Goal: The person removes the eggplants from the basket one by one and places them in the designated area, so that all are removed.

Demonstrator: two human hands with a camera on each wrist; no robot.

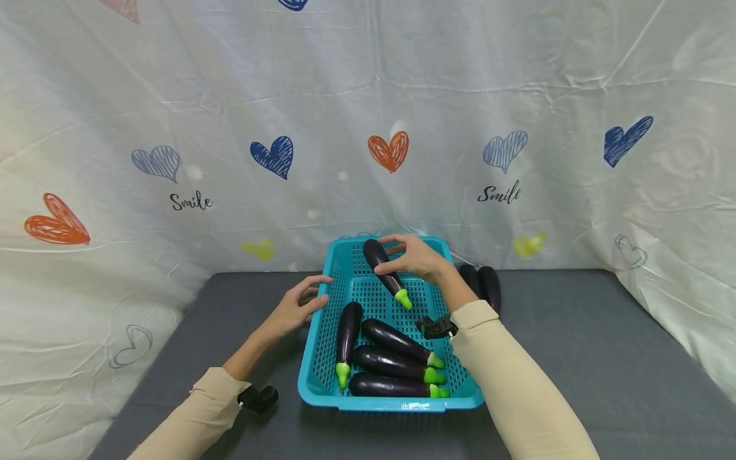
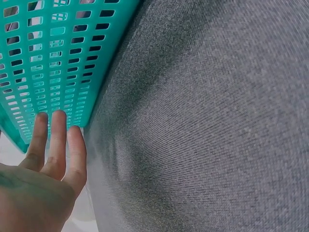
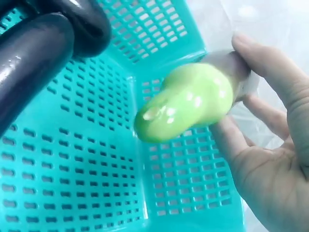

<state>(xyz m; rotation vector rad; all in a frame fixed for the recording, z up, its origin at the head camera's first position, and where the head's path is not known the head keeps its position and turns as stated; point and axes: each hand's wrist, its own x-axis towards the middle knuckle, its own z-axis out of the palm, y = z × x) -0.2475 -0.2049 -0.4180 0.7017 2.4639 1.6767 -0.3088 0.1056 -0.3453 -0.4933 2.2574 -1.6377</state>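
Note:
In the head view a teal plastic basket [image 1: 315, 358] stands on the grey table. My right hand [image 1: 416, 259] holds an eggplant [image 1: 381, 260] over the far half of the basket, its green stem end pointing down toward me. The right wrist view shows that green stem [image 3: 188, 101] close up, thumb and fingers around the dark body behind it. My left hand [image 1: 296, 305] is at the basket's left side, fingertips right at the rim. Its fingers [image 2: 58, 140] are extended beside the perforated wall in the left wrist view.
Several eggplants [image 1: 391, 363] lie in the near half of the basket, one upright along its left wall [image 1: 347, 338]. Two more eggplants [image 1: 489, 287] lie on the table right of the basket, partly behind my right arm. A white curtain [image 1: 345, 211] with printed hearts hangs behind the table.

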